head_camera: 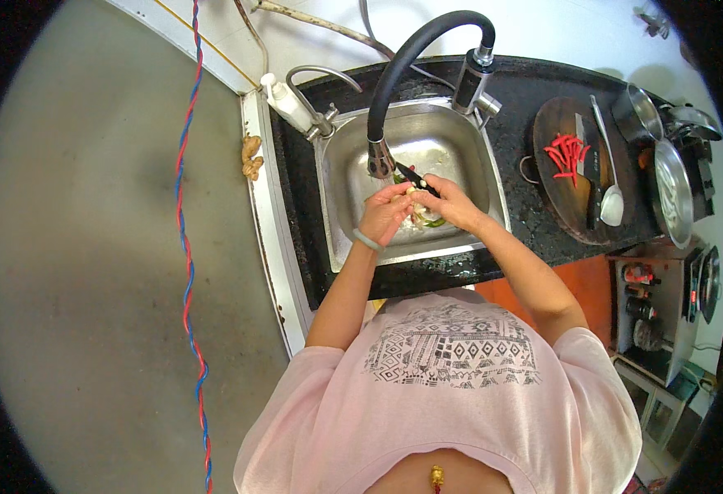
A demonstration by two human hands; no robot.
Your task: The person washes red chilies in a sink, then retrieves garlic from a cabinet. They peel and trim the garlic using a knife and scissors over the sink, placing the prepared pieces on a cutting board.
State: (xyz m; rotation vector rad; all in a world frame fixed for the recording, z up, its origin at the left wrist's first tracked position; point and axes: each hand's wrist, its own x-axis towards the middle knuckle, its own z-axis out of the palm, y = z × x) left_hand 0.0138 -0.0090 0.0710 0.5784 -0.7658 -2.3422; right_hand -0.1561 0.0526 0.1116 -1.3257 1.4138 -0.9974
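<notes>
Both hands are over the stainless steel sink (337, 216), close together just below the faucet's spray head (380, 159). A small black-bladed knife (408, 175) is in my right hand (454, 200), its tip pointing up and left. My left hand (384, 213), with a pale bangle at the wrist, pinches a small pale piece (411, 191), which looks like a garlic clove. Fingers partly cover it, and the right thumb touches it or lies very near. Beneath the hands, pale peelings and a green pepper piece (435, 222) lie in the sink.
Right of the sink, a round wooden cutting board (562, 117) holds red chillies (564, 154), a cleaver (595, 179) and a spatula (611, 200). Metal pans (673, 191) stand beyond. A white pump bottle (287, 102) is at the back left; ginger (251, 157) lies on the left ledge.
</notes>
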